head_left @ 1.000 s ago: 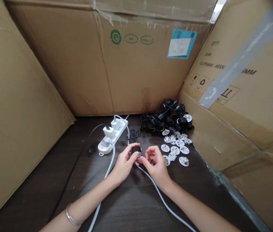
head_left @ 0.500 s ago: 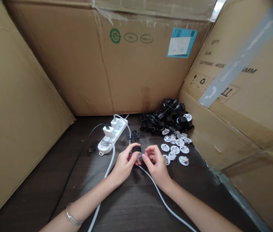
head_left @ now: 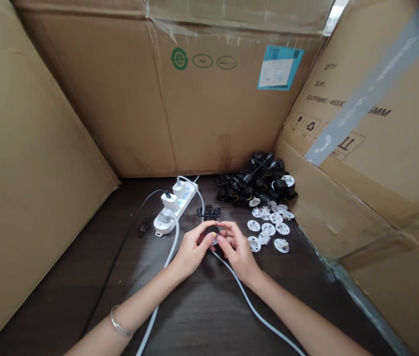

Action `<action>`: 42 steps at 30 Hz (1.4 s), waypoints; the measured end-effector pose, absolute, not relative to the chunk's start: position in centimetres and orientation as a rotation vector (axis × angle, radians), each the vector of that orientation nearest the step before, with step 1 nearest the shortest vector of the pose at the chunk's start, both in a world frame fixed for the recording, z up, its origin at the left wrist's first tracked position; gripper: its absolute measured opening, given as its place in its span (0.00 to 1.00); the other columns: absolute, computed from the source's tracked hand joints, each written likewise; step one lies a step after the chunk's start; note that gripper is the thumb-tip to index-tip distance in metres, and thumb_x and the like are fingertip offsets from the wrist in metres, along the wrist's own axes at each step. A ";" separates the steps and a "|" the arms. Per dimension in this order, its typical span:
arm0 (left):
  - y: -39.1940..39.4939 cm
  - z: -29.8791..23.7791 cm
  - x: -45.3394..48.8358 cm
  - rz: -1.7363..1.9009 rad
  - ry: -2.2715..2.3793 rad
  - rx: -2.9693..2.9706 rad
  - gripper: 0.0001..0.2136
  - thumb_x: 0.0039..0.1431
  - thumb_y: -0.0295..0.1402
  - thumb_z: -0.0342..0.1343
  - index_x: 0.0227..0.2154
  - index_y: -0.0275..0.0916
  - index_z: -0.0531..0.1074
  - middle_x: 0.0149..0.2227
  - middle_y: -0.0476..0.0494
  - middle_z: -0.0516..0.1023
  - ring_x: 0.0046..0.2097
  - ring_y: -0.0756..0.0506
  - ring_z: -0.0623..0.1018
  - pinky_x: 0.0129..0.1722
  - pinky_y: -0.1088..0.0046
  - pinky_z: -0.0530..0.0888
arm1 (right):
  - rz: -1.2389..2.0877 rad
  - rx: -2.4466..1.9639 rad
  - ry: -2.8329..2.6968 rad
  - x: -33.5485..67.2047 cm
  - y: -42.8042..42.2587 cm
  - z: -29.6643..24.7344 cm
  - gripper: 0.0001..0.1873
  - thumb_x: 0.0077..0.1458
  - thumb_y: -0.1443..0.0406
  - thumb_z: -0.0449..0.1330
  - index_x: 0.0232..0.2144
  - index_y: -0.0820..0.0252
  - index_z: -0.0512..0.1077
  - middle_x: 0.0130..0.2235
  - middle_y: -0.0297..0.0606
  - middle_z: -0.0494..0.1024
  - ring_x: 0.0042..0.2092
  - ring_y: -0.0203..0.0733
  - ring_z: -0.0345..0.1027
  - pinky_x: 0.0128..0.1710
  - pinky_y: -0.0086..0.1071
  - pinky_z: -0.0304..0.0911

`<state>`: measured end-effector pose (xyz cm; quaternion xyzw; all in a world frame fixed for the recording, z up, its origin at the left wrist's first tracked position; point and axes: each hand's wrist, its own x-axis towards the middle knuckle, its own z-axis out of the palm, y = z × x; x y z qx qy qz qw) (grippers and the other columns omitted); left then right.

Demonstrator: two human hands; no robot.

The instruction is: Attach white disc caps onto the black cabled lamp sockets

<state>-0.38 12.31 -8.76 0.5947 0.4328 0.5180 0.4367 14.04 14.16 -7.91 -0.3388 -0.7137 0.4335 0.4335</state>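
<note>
Between both hands is a black cylindrical part with a three-armed black head pointing away from me. My left hand wraps round its left side, thumb on the near end. My right hand closes on its right side, with the thumb at the same end. A bit of yellow shows by the thumbs, and a pale disc-like edge lies under them, mostly hidden by the fingers. To the right of my right hand lie several white round discs with small fittings on them.
A white power strip with plugged-in adapters stands left of my hands. White cables and a black cable cross the dark table. Black parts are heaped at the back right. Cardboard boxes wall in three sides.
My right hand has moved in against the black part, its fingers now round the right side. The whole view has shifted slightly.
</note>
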 end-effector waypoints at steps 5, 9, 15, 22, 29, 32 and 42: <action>12.3 -8.8 -0.3 1.320 1.093 1.489 0.20 0.60 0.39 0.43 0.54 0.37 0.55 0.30 0.49 0.71 0.27 0.52 0.71 0.30 0.76 0.68 | 1.112 -0.894 -1.765 13.6 14.4 -8.1 0.16 0.56 0.63 0.52 0.48 0.57 0.63 0.33 0.35 0.66 0.23 0.28 0.60 0.21 0.23 0.56; 12.1 -8.2 -0.3 1.353 1.121 1.471 0.15 0.59 0.38 0.45 0.46 0.36 0.56 0.34 0.46 0.72 0.28 0.51 0.72 0.31 0.75 0.69 | 1.166 -0.909 -1.701 13.0 14.1 -7.8 0.14 0.56 0.62 0.51 0.44 0.61 0.65 0.27 0.33 0.65 0.22 0.29 0.58 0.20 0.24 0.55; 10.6 -7.0 -1.1 1.294 1.194 1.526 0.15 0.60 0.37 0.43 0.48 0.38 0.62 0.32 0.46 0.72 0.31 0.49 0.73 0.32 0.75 0.68 | 1.192 -0.909 -1.640 12.9 13.0 -6.9 0.13 0.58 0.60 0.49 0.43 0.62 0.64 0.25 0.32 0.64 0.23 0.30 0.58 0.23 0.25 0.57; 9.5 -6.1 -1.2 1.148 1.244 1.637 0.20 0.60 0.37 0.42 0.54 0.38 0.59 0.35 0.45 0.75 0.33 0.48 0.73 0.35 0.74 0.69 | 1.280 -0.879 -1.651 14.0 12.8 -6.7 0.12 0.57 0.60 0.50 0.41 0.61 0.63 0.27 0.32 0.65 0.22 0.29 0.58 0.22 0.24 0.56; 9.5 -6.1 -0.9 1.166 1.254 1.666 0.17 0.60 0.35 0.42 0.49 0.35 0.63 0.34 0.44 0.75 0.31 0.49 0.74 0.34 0.75 0.69 | 1.264 -0.883 -1.682 13.9 12.2 -6.7 0.11 0.57 0.60 0.50 0.41 0.59 0.61 0.29 0.33 0.67 0.23 0.30 0.60 0.22 0.24 0.58; 9.5 -5.9 -1.1 1.158 1.257 1.670 0.17 0.59 0.36 0.42 0.49 0.36 0.64 0.33 0.45 0.75 0.30 0.49 0.74 0.33 0.75 0.69 | 1.230 -0.909 -1.730 13.9 11.9 -6.5 0.12 0.58 0.60 0.49 0.43 0.59 0.60 0.30 0.34 0.68 0.24 0.31 0.61 0.22 0.25 0.59; 9.4 -6.0 -0.8 1.109 1.291 1.722 0.19 0.59 0.38 0.43 0.51 0.37 0.63 0.32 0.46 0.75 0.30 0.49 0.74 0.32 0.76 0.68 | 1.215 -0.931 -1.736 14.1 12.0 -6.7 0.10 0.59 0.59 0.48 0.39 0.59 0.59 0.26 0.31 0.67 0.22 0.30 0.61 0.20 0.24 0.57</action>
